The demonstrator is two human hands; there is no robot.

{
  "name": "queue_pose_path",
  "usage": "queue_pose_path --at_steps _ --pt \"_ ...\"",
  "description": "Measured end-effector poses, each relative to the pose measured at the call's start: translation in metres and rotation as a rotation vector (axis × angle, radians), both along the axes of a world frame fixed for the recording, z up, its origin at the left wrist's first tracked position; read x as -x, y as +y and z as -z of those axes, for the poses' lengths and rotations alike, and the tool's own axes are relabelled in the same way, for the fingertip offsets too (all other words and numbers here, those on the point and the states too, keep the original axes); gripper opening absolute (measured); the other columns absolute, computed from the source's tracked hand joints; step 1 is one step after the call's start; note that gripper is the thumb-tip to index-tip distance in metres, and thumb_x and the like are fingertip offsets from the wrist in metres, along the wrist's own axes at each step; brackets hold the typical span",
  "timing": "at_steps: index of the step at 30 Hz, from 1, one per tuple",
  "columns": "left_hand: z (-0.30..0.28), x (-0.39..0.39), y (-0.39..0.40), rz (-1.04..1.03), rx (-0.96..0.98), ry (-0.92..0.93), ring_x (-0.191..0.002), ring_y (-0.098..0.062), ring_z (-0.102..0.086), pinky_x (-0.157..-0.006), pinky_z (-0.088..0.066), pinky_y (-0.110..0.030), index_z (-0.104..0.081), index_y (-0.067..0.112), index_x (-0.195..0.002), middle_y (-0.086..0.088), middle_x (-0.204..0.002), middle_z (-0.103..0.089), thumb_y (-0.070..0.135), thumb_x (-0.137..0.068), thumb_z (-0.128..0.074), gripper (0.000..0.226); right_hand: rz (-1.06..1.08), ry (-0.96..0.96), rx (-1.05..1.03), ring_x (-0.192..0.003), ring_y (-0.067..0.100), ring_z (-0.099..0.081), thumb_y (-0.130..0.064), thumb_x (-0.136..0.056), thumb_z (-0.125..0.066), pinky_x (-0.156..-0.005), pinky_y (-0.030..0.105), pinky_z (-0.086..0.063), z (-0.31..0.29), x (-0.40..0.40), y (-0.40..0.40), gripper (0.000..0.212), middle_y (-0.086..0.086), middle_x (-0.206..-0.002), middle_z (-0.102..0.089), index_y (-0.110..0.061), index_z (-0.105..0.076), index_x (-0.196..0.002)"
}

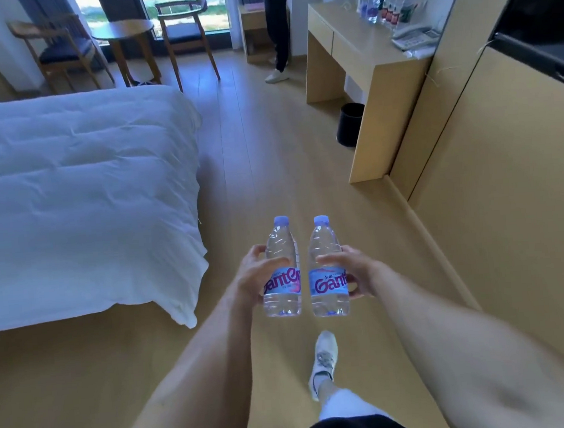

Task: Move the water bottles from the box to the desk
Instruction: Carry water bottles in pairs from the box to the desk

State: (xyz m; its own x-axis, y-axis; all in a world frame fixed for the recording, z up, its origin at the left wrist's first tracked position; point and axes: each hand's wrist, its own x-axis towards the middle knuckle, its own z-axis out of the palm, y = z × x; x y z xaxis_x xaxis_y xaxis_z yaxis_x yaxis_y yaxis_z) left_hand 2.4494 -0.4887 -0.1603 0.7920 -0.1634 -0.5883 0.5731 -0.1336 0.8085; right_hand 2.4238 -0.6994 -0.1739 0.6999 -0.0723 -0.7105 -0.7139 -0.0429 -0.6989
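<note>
Carrying one upright bottle per hand, we wrap our left hand (255, 276) around the left bottle (281, 268) and our right hand (352, 272) around the right bottle (327, 267), midway to the desk (362, 48).

A light wooden desk (361, 43) against the right wall carries a cluster of upright water bottles (387, 1), some blue-capped and some red-capped, with a white telephone (416, 37) just beside them.

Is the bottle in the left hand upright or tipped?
Upright: the clear plastic purple-capped water bottle in the left hand has its cap on top, base down.
</note>
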Motion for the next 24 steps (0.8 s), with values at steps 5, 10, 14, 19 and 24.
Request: queue_pose_path --at_steps 5,10,14,19,24 --pt "0.013 -0.093 -0.006 -0.001 -0.055 0.006 -0.082 -0.026 -0.076 -0.077 -0.062 -0.052 -0.053 0.027 -0.123 -0.013 -0.099 -0.074 0.018 -0.078 -0.081 0.053 -0.051 0.012 -0.007 -0.087 0.023 -0.07 -0.031 -0.076 -0.079 -0.09 0.051 -0.055 0.019 -0.094 -0.007 0.049 0.005 -0.103 -0.072 -0.023 -0.054 -0.118" --pt "0.014 -0.188 -0.012 -0.034 -0.077 0.06 -0.071 -0.019 -0.075 -0.061 -0.062 -0.043 -0.053 0.026 -0.126 -0.012 -0.099 -0.073 0.016 -0.079 -0.079 0.055 -0.099 0.044 -0.021 -0.087 0.023 -0.07 -0.032 -0.076 -0.08 -0.082 0.046 -0.057 0.028 -0.2 -0.017 0.049 0.006 -0.103 -0.072 -0.023 -0.053 -0.116" --pt "0.01 -0.26 -0.018 -0.065 -0.061 0.053 -0.063 -0.015 -0.074 -0.05 -0.057 -0.035 -0.052 0.024 -0.127 -0.012 -0.098 -0.072 0.015 -0.08 -0.079 0.055 -0.106 0.034 -0.033 -0.087 0.023 -0.069 -0.031 -0.077 -0.079 -0.08 0.044 -0.057 0.022 -0.278 -0.023 0.046 0.006 -0.103 -0.071 -0.022 -0.053 -0.114" --pt "0.009 -0.338 -0.025 -0.076 -0.049 0.058 -0.071 -0.018 -0.075 -0.056 -0.06 -0.038 -0.051 0.023 -0.129 -0.012 -0.1 -0.072 0.015 -0.08 -0.08 0.057 -0.131 0.032 -0.036 -0.092 0.026 -0.069 -0.03 -0.078 -0.079 -0.091 0.053 -0.054 0.018 -0.361 -0.028 0.046 0.008 -0.106 -0.071 -0.02 -0.052 -0.115" --pt "0.021 -0.428 -0.031 -0.027 -0.06 0.075 -0.086 -0.026 -0.075 -0.076 -0.061 -0.054 -0.052 0.025 -0.127 -0.012 -0.102 -0.073 0.017 -0.08 -0.08 0.055 -0.093 0.041 -0.03 -0.097 0.027 -0.07 -0.031 -0.078 -0.08 -0.091 0.055 -0.054 0.026 -0.444 -0.035 0.047 0.008 -0.107 -0.072 -0.022 -0.054 -0.115"
